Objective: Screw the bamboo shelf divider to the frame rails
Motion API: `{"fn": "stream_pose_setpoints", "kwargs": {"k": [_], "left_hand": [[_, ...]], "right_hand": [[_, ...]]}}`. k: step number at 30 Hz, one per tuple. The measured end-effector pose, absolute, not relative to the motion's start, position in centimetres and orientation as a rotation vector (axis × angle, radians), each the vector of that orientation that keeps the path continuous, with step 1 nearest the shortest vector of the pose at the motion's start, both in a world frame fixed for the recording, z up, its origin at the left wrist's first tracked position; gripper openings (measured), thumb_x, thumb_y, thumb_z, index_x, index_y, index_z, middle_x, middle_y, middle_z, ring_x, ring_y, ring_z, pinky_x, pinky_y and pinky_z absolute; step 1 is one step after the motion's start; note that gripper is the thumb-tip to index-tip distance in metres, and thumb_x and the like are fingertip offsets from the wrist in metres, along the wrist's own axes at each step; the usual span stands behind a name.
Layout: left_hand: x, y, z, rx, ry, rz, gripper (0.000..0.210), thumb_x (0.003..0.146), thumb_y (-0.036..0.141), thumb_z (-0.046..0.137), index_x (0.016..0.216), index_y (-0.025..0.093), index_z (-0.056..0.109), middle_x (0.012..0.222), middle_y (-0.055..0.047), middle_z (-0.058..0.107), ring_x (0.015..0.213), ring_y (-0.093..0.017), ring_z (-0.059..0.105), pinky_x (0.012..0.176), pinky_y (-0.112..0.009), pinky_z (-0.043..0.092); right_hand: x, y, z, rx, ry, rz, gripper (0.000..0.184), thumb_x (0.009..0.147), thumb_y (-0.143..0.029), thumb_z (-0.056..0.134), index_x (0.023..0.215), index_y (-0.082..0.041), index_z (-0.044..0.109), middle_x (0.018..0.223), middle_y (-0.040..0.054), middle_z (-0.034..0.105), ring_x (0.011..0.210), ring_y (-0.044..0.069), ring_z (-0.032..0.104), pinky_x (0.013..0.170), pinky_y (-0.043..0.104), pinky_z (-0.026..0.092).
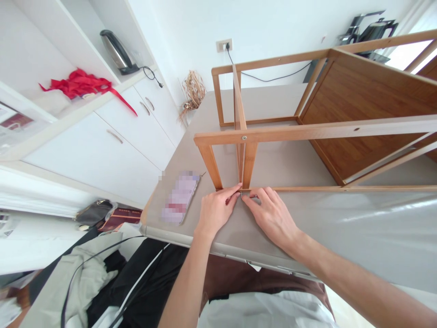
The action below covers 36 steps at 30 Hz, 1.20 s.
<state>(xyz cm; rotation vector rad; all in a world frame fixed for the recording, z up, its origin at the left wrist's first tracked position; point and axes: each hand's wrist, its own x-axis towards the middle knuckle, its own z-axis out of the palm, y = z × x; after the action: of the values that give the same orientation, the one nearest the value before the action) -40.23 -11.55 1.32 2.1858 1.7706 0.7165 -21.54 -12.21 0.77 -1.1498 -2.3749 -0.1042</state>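
A wooden shelf frame [300,134] lies on its side on the table. At its near lower rail [293,189], both hands meet by the joint with a short upright. The fingers of my left hand [218,207] are closed in a pinch at the joint, around a tiny shiny metal piece [241,194] that looks like a screw. Just to the right, my right hand [271,214] has thumb and forefinger curled together beside the same piece; what they grip is mostly hidden. Higher up, a screw head [244,138] shows in the upper rail.
A phone [180,198] lies left of my hands on the grey table [358,228]. White cabinets [112,132] stand at left, with a kettle [118,52] and red ribbon [80,84] on the shelf. Dried stalks [193,89] stand behind. Clothes [82,269] and cables are at lower left.
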Motion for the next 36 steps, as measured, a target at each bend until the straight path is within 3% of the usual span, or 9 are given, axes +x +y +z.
{"fn": "stream_pose_setpoints", "kwargs": {"k": [18,23,36], "left_hand": [[-40.26,-11.5,1.28,2.211,1.777,0.702,0.03,0.097,0.031,0.058,0.125,0.037,0.069,0.087,0.003,0.078,0.068,-0.011,0.067,0.062,-0.023,0.04],[-40.23,-11.49,1.29,2.193,1.767,0.732,0.03,0.097,0.031,0.058,0.125,0.038,0.068,0.099,0.004,0.078,0.074,-0.012,0.069,0.065,-0.023,0.042],[-40.32,-11.44,1.11,2.191,1.761,0.716,0.031,0.097,0.029,0.058,0.126,0.037,0.068,0.085,0.004,0.077,0.067,-0.011,0.066,0.062,-0.023,0.039]], "right_hand": [[-21.51,-11.69,0.29,-1.219,-2.262,-0.04,0.017,0.097,-0.02,0.052,0.092,-0.018,0.069,0.081,0.0046,0.06,0.082,0.02,0.051,0.081,0.035,0.042],[-21.36,-11.64,0.25,-1.234,-2.244,0.04,0.018,0.097,-0.021,0.053,0.086,-0.019,0.067,0.089,0.0058,0.062,0.083,0.019,0.051,0.082,0.033,0.043],[-21.28,-11.57,0.03,-1.244,-2.263,0.09,0.019,0.098,-0.021,0.051,0.09,-0.019,0.068,0.086,0.0054,0.061,0.083,0.02,0.051,0.082,0.035,0.043]]}}
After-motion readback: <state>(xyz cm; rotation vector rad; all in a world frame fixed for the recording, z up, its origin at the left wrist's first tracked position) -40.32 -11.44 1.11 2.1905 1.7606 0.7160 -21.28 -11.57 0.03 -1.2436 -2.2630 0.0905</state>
